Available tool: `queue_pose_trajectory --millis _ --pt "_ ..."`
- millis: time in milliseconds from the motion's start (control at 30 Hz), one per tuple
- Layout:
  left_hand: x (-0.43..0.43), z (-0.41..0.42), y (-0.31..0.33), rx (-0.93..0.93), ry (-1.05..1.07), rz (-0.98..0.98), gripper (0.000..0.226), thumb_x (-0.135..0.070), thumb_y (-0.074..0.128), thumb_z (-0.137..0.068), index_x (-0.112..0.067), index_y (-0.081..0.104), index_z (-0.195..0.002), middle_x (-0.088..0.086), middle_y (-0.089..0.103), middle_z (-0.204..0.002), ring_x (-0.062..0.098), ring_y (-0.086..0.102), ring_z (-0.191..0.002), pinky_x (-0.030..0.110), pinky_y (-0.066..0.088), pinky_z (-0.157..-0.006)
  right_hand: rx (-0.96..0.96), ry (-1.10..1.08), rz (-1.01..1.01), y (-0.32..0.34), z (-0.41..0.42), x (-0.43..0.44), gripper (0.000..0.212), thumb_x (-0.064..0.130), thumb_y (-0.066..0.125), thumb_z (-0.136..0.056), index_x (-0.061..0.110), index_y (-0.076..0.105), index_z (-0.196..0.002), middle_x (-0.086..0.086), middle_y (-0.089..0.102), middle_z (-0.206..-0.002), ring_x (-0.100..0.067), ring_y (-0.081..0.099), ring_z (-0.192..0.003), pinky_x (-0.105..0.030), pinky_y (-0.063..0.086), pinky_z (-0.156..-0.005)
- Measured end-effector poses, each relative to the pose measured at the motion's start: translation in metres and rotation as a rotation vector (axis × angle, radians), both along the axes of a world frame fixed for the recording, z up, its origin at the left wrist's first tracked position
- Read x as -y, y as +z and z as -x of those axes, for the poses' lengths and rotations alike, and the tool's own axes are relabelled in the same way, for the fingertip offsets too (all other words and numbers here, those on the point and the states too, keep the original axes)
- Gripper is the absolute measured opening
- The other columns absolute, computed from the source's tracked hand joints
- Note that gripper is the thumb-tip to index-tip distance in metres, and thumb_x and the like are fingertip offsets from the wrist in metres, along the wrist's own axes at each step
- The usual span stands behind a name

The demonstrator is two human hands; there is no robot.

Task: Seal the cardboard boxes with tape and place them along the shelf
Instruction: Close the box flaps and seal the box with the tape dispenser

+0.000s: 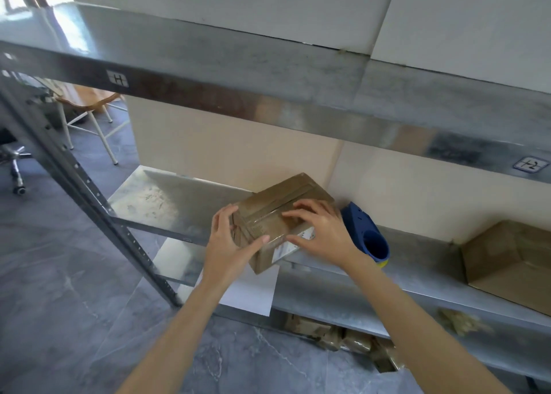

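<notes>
- I am seeing the left hand [229,238] clamping its grip on the taped box [268,217], mid-frame.
- The right hand [322,232] is gripping its other end, fingers on top.
- The taped box is lying at the front of the lower shelf [387,277], beside a blue tape dispenser [366,235].

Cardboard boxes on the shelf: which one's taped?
The small box held between the left hand and right hand: glossy tape strips cross its top. The larger box at far right shows bare cardboard.

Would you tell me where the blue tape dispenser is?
In the head view, the blue tape dispenser lies on the metal shelf, just right of the taped box and right hand.
</notes>
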State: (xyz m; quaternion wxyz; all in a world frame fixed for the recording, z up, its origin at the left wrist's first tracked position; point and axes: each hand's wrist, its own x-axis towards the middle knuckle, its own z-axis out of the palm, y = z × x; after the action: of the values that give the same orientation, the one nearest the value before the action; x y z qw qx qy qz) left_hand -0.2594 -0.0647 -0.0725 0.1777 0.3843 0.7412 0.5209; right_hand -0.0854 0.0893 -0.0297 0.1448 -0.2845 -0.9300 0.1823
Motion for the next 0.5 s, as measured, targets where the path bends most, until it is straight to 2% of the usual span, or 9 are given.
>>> queue_pose_trajectory --millis 100,167,233,267,333,400,433,500 --pt "-0.003 0.004 -0.003 0.015 -0.058 0.016 0.081 -0.042 0.084 -0.074 -0.034 0.038 -0.139 -0.021 0.031 -0.148 0.014 0.051 -0.125 0.045 0.055 -0.094 0.038 -0.122 0.046 0.002 -0.013 -0.018 0.058 0.048 0.071 -0.083 0.039 0.051 -0.136 0.008 0.034 -0.148 -0.016 0.031 -0.137 -0.048 0.03 -0.111" --pt "-0.005 0.011 -0.001 0.05 -0.105 0.044 0.077 -0.038 0.082 -0.077 -0.037 0.037 -0.14 -0.033 0.029 -0.148 0.009 0.049 -0.127 0.042 0.051 -0.098 0.057 -0.152 0.122 0.001 -0.02 -0.024 0.066 0.05 0.07 -0.083 0.037 0.044 -0.141 0.008 0.024 -0.153 -0.012 0.027 -0.138 -0.041 0.031 -0.111" --pt "-0.007 0.021 0.003 0.048 -0.171 0.101 0.074 -0.035 0.079 -0.081 -0.041 0.035 -0.139 -0.055 0.031 -0.129 -0.003 0.049 -0.119 0.033 0.048 -0.098 0.02 -0.135 0.214 0.0 -0.024 -0.022 0.068 0.052 0.07 -0.082 0.037 0.041 -0.142 0.011 0.019 -0.154 -0.002 0.028 -0.131 -0.028 0.036 -0.103" --pt "-0.009 0.028 0.005 0.059 -0.2 0.131 0.073 -0.031 0.078 -0.082 -0.044 0.033 -0.138 -0.055 0.035 -0.122 -0.006 0.049 -0.115 0.031 0.046 -0.095 -0.004 -0.138 0.229 -0.001 -0.026 -0.02 0.067 0.052 0.07 -0.082 0.036 0.043 -0.142 0.011 0.02 -0.152 0.0 0.028 -0.127 -0.023 0.036 -0.098" --pt "-0.014 0.042 0.01 0.107 -0.246 0.168 0.07 -0.021 0.075 -0.085 -0.053 0.033 -0.131 -0.048 0.045 -0.116 -0.013 0.05 -0.11 0.03 0.042 -0.093 -0.059 -0.18 0.225 -0.004 -0.031 -0.017 0.06 0.053 0.068 -0.083 0.033 0.049 -0.137 0.006 0.03 -0.145 0.0 0.034 -0.122 -0.017 0.034 -0.093" --pt "-0.02 0.048 0.014 0.151 -0.275 0.164 0.065 -0.022 0.072 -0.088 -0.056 0.034 -0.128 -0.043 0.051 -0.117 -0.016 0.05 -0.11 0.031 0.044 -0.097 -0.11 -0.233 0.229 -0.005 -0.035 -0.013 0.05 0.053 0.065 -0.086 0.031 0.055 -0.129 0.003 0.038 -0.135 -0.003 0.046 -0.11 -0.008 0.037 -0.083" --pt "-0.024 0.047 0.016 0.153 -0.271 0.159 0.061 -0.03 0.071 -0.089 -0.052 0.035 -0.133 -0.039 0.05 -0.124 -0.012 0.05 -0.114 0.034 0.043 -0.1 -0.124 -0.257 0.228 -0.005 -0.037 -0.011 0.045 0.053 0.064 -0.087 0.03 0.058 -0.125 0.003 0.04 -0.13 -0.004 0.05 -0.1 -0.005 0.038 -0.077" --pt "-0.033 0.041 0.017 0.044 -0.222 0.17 0.068 -0.052 0.067 -0.087 -0.042 0.031 -0.144 -0.025 0.041 -0.141 -0.001 0.044 -0.122 0.034 0.036 -0.103 -0.136 -0.299 0.208 -0.006 -0.037 -0.01 0.037 0.049 0.064 -0.088 0.028 0.061 -0.118 0.003 0.043 -0.122 -0.006 0.054 -0.085 -0.004 0.04 -0.069"
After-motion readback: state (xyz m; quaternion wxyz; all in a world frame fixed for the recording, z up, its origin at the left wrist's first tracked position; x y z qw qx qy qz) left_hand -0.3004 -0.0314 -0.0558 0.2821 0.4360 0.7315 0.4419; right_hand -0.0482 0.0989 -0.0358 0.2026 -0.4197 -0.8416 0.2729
